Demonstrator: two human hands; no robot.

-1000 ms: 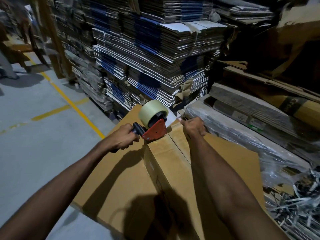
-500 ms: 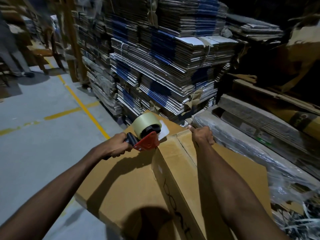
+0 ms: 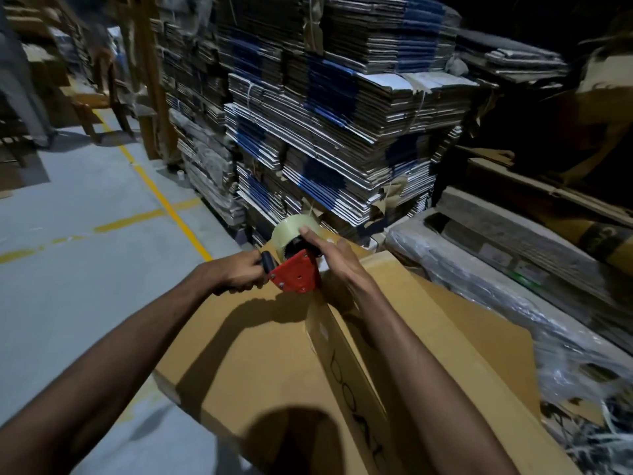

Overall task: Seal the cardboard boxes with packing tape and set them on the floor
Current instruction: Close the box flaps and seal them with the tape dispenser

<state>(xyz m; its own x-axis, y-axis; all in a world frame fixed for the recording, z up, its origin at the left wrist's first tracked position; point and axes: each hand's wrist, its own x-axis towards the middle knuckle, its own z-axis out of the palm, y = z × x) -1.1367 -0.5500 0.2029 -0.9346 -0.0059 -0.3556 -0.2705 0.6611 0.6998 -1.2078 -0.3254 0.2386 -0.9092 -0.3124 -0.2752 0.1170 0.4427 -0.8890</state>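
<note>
Taping is only starting. Left hand [image 3: 241,274] is gripping the red tape dispenser [image 3: 296,272] at the far end of the cardboard box [image 3: 260,354]. Right hand [image 3: 330,258] is pinching its tape roll [image 3: 291,231]. Box is not looking sealed or on the floor [image 3: 78,286] yet.

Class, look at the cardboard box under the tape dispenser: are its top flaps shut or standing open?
Shut. The cardboard box flaps lie flat, meeting along a centre seam, with the tape dispenser at its far end.
</note>
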